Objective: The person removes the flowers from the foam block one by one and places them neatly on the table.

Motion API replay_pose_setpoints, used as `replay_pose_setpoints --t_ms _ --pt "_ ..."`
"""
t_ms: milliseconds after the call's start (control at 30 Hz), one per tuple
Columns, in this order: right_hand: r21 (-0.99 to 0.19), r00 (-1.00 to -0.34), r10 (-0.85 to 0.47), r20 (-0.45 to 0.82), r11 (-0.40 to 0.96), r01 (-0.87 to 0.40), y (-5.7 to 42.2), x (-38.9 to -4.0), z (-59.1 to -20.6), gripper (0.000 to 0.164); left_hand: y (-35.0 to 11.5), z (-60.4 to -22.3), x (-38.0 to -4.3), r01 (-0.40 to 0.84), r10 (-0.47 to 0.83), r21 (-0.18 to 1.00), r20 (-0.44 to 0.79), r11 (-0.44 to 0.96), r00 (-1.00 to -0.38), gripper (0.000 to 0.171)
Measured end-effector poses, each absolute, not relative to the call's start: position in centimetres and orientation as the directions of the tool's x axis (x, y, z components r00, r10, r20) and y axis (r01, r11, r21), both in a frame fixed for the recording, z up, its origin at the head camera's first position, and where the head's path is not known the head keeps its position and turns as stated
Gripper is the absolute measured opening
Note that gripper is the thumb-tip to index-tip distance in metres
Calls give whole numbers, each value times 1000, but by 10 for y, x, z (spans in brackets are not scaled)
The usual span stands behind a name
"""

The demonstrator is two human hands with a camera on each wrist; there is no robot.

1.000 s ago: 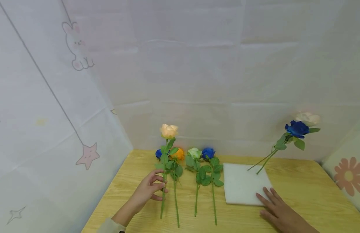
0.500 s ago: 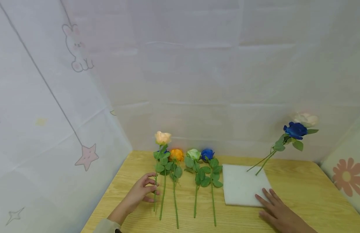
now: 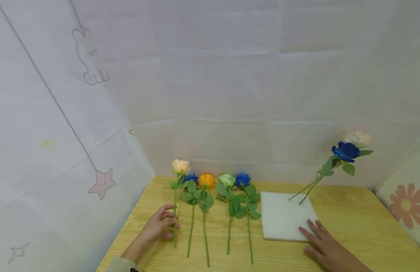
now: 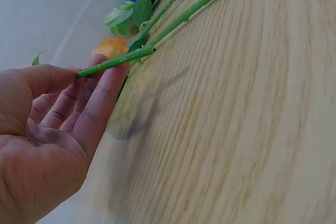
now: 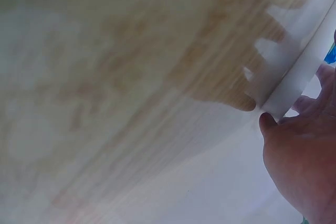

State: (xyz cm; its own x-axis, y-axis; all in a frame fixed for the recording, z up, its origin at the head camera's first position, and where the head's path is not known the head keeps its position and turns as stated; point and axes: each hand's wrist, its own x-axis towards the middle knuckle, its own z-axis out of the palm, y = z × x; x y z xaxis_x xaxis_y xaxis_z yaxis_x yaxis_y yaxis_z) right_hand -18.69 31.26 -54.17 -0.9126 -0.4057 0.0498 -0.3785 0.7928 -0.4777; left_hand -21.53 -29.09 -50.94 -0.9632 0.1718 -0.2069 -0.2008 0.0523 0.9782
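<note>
On the left of the table my left hand [image 3: 157,228] pinches the stem of a peach rose [image 3: 180,166] between thumb and fingers. Its bloom tilts toward the back wall. The left wrist view has the lower end of that green stem [image 4: 115,62] above the wood. With fingers spread, my right hand [image 3: 327,245] rests on the near right corner of a white foam sheet [image 3: 284,221]; in the right wrist view the thumb lies at the sheet's edge [image 5: 291,85]. A dark blue rose [image 3: 346,152] and a pale rose [image 3: 362,138] stand leaning right from the sheet.
Beside the peach rose lie a blue rose [image 3: 190,178] and an orange rose [image 3: 207,181]. Farther right lie a pale green rose [image 3: 227,180] and another blue rose [image 3: 242,179], all with stems toward the front. A white cloth backdrop [image 3: 216,94] closes off the table's back.
My left hand has moved left with the peach rose and lowered it, so the blue rose behind it shows more. My right hand has stayed on the foam sheet.
</note>
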Motion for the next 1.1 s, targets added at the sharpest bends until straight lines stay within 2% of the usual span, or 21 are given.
replay_pose_setpoints --t_ms 233,700,1100 --pt "-420 -901 -412 137 799 -429 313 -185 -548 57 -296 -511 -221 -208 136 976 -216 68 -967 61" --pt "-437 -904 -414 103 798 -415 312 -184 -544 57 -313 -521 -219 -218 135 975 -223 52 -965 63" --pt "-467 -914 -402 56 799 -380 312 -184 -541 58 -318 -520 -217 -306 112 948 -315 86 -943 62"
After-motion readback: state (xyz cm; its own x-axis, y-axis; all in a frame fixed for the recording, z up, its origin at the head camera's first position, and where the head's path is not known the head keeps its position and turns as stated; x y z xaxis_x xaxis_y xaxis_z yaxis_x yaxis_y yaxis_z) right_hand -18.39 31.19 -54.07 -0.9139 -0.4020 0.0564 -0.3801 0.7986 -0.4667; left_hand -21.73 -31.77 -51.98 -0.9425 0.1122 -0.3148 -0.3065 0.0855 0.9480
